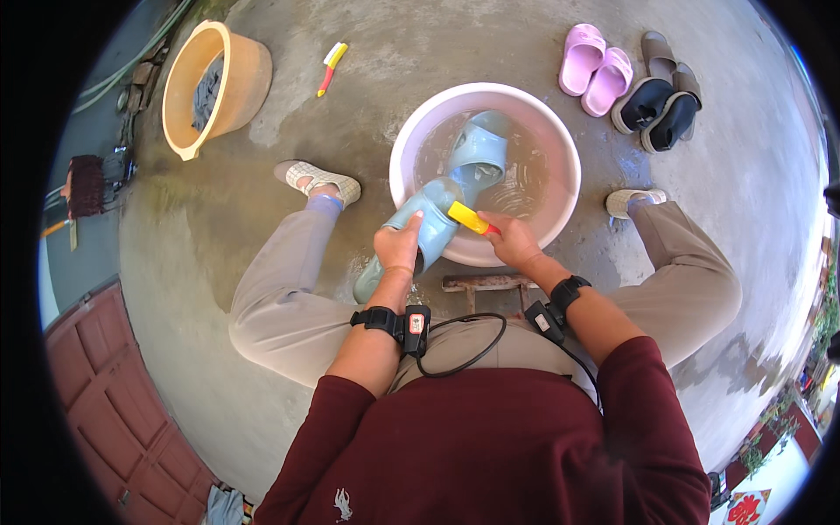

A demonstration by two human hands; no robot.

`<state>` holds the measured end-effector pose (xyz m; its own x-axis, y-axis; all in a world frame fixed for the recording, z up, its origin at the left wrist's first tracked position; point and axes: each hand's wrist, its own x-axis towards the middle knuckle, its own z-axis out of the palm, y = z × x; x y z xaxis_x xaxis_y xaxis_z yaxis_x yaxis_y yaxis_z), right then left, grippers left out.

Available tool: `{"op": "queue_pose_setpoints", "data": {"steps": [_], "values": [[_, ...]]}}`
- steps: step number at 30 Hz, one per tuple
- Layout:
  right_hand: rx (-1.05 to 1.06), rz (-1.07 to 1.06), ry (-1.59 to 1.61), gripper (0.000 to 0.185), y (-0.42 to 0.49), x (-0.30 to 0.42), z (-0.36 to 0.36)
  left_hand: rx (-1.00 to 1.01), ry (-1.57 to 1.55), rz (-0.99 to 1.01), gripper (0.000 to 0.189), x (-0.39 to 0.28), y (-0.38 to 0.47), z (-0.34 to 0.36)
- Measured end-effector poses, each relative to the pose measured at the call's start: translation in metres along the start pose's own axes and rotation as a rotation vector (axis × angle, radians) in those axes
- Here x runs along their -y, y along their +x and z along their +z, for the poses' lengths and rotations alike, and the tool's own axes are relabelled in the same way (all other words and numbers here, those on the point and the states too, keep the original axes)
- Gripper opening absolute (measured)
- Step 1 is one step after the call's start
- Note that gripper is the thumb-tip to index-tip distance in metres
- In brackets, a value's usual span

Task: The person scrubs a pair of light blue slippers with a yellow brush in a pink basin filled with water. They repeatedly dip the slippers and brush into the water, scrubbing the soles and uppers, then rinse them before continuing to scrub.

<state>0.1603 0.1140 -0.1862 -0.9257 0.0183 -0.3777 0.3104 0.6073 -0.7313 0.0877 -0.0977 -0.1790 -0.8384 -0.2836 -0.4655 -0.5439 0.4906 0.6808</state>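
Note:
My left hand [398, 248] grips a light blue rubber slipper [436, 220], tilted over the near left rim of a pale pink plastic basin [568, 197]. In my right hand [512, 239] is a yellow and red scrubbing brush [467, 216], its head against or just beside the slipper's edge; its bristles are hidden. The matching blue slipper [482, 146] lies in the cloudy water inside the basin. A second yellow and red brush [333, 69], with white bristles, lies on the wet concrete floor.
At the upper left a yellow plastic tub [249, 82] holds dark cloth. Pink slippers [582, 59], brown slippers [658, 56] and black clogs [669, 121] stand at the upper right. A low wooden stool [482, 283] is between the person's legs, near the basin.

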Motion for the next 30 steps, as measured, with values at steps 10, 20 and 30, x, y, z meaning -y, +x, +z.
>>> {"op": "queue_pose_setpoints", "data": {"steps": [10, 20, 30], "values": [[-0.056, -0.066, -0.004, 0.037, 0.024, 0.032, 0.009, -0.155, -0.307, 0.004, 0.044, -0.002, 0.025, -0.023], [-0.034, 0.000, -0.074, 0.037, 0.028, 0.045, 0.004, -0.434, 0.478, 0.198, 0.067, -0.025, -0.001, -0.048], [-0.083, -0.078, -0.023, 0.039, 0.032, 0.043, 0.006, 0.191, 0.254, 0.217, 0.065, -0.013, 0.052, -0.058]]}}
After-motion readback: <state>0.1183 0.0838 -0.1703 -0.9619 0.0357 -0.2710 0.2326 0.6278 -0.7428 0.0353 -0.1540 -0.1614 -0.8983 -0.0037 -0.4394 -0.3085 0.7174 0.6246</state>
